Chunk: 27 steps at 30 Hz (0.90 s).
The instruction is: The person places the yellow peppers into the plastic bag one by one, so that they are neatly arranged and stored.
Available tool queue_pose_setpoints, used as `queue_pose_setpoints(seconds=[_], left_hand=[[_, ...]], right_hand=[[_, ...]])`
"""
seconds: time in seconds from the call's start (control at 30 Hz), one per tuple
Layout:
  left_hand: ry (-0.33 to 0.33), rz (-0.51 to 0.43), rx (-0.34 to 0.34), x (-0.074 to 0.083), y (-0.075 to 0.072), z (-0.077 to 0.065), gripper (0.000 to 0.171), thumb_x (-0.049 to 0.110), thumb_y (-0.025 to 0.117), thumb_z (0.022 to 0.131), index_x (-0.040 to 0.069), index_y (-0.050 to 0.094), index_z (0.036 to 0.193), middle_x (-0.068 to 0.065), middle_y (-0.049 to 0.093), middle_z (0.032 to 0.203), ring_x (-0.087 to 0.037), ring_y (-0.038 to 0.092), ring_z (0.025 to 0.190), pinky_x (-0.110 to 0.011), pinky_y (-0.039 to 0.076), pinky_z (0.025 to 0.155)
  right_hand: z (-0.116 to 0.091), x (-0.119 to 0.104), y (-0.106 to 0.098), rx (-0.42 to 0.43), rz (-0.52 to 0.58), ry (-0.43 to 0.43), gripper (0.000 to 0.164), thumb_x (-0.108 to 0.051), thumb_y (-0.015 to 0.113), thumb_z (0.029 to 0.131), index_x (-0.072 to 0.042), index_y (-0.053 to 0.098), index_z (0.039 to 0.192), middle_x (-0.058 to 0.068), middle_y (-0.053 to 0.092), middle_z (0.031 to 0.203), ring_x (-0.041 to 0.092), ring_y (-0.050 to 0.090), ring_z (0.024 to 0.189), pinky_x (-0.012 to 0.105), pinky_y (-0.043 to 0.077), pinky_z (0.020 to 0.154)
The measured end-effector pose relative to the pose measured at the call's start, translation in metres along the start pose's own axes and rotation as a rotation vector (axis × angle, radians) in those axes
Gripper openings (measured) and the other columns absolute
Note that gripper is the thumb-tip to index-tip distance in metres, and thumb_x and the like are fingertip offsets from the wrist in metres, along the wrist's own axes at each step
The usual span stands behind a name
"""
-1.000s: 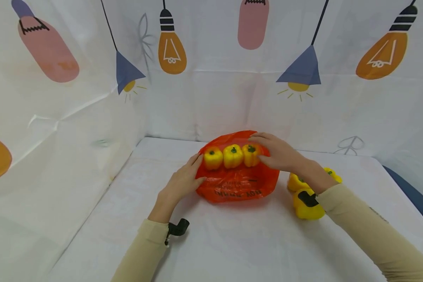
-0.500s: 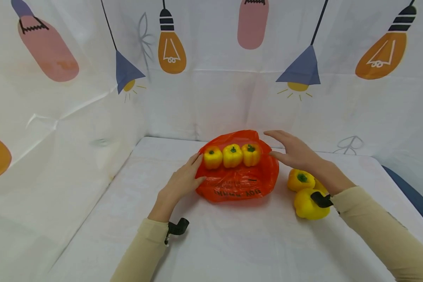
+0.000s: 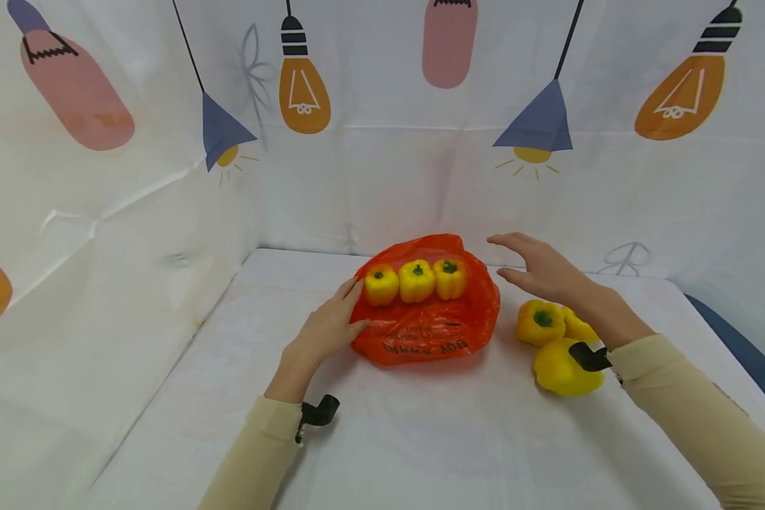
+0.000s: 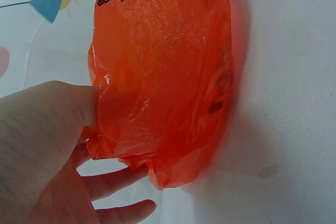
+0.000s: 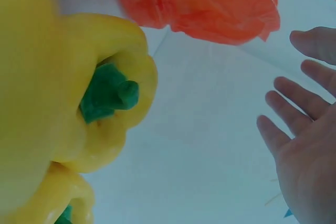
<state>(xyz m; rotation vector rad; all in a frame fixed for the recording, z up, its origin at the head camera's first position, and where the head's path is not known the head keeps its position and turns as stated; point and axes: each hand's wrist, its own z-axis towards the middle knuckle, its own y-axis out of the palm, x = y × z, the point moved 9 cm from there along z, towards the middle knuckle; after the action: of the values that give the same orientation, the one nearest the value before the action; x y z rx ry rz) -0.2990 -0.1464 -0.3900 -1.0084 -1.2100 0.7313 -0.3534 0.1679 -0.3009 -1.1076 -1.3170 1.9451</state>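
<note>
Three yellow bell peppers (image 3: 417, 282) stand in a row in the mouth of a red plastic bag (image 3: 427, 333) with dark lettering on its near side. My left hand (image 3: 325, 333) rests against the bag's left side, fingers mostly straight; the left wrist view shows fingertips right at the bag (image 4: 163, 77), with the thumb tip hidden. Off to the bag's right, my right hand (image 3: 548, 273) is held in the air with its fingers extended and nothing in them. Below the right forearm lie more yellow bell peppers (image 3: 567, 368), partly hidden by it; green stems (image 5: 107, 93) show in the right wrist view.
A white-covered table (image 3: 389, 439) carries everything. Behind it hangs a white sheet (image 3: 382, 184) printed with lamps and bulbs, and another side of it rises at the left. Something dark blue (image 3: 739, 347) shows past the table's right edge.
My right hand has left the bag's right rim and drawn away to the right, fingers spread from the rightmost pepper. The left hand has stayed at the bag.
</note>
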Motion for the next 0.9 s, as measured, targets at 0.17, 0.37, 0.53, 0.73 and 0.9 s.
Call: queue_pose_setpoints(seconds=[0.17,0.37,0.53,0.73,0.9], left_hand=[[0.003,-0.008,-0.002,-0.001,-0.001,0.000,0.079,0.036,0.063,0.096,0.019,0.020,0.160,-0.003,0.019,0.167,-0.031,0.040,0.145,-0.059,0.041,0.111],[0.006,-0.009,-0.002,-0.001,-0.002,-0.001,0.079,0.037,0.063,0.096,0.018,0.020,0.160,-0.003,0.019,0.167,-0.031,0.039,0.146,-0.059,0.040,0.112],[0.000,-0.014,-0.003,0.000,-0.002,0.000,0.078,0.037,0.063,0.096,0.019,0.021,0.160,-0.002,0.019,0.167,-0.031,0.038,0.147,-0.059,0.039,0.113],[-0.011,-0.018,-0.007,-0.001,-0.001,0.000,0.079,0.037,0.063,0.096,0.020,0.020,0.160,-0.001,0.019,0.167,-0.030,0.037,0.147,-0.059,0.039,0.113],[-0.006,-0.017,-0.006,-0.001,-0.001,0.000,0.079,0.036,0.063,0.096,0.019,0.020,0.160,-0.002,0.019,0.167,-0.031,0.037,0.147,-0.060,0.039,0.112]], right_hand=[[0.001,-0.005,-0.004,0.000,-0.005,-0.004,0.057,-0.019,0.063,0.095,-0.017,0.044,0.149,0.012,0.046,0.152,0.036,0.042,0.139,0.064,0.040,0.109],[0.000,-0.005,-0.009,-0.027,-0.026,0.012,0.056,-0.022,0.063,0.096,-0.017,0.044,0.149,0.014,0.045,0.152,0.037,0.041,0.139,0.065,0.040,0.108],[-0.006,0.001,-0.011,-0.048,-0.032,0.040,0.057,-0.021,0.063,0.095,-0.015,0.043,0.149,0.015,0.044,0.152,0.038,0.041,0.139,0.065,0.039,0.108],[-0.016,0.007,-0.017,-0.073,-0.038,0.060,0.056,-0.019,0.062,0.096,-0.013,0.043,0.149,0.018,0.045,0.152,0.040,0.040,0.139,0.066,0.037,0.110],[-0.023,0.017,-0.018,-0.089,-0.050,0.072,0.056,-0.017,0.063,0.095,-0.012,0.044,0.148,0.020,0.047,0.149,0.041,0.042,0.136,0.067,0.037,0.109]])
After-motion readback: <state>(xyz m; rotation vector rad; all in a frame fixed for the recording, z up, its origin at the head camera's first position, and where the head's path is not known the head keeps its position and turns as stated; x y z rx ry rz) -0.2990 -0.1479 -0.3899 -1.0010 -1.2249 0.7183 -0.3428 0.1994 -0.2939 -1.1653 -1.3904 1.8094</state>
